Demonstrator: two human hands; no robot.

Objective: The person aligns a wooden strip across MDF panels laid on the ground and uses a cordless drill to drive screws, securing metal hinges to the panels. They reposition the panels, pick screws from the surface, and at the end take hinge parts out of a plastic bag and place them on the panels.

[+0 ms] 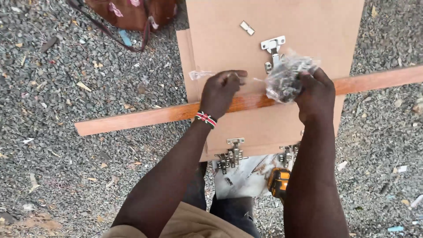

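My right hand (pixel 315 94) grips a clear plastic bag (pixel 286 77) that seems to hold small dark screws, over a brown board (pixel 220 35). My left hand (pixel 221 90) pinches the stretched-out end of the same bag (pixel 198 75), its fingers closed on the thin plastic. A beaded wristband (pixel 205 118) sits on my left wrist. Both hands hover above a long reddish wooden strip (pixel 132 120) that lies across the board. A metal cabinet hinge (pixel 273 46) is on the board just beyond the bag.
Two more hinges (pixel 231 154) (pixel 287 154) lie at the board's near edge. A yellow and black power drill (pixel 279 181) rests below them. A small metal plate (pixel 247 27) lies farther up the board. A brown bag (pixel 132 13) sits on the gravel ground (pixel 66 176).
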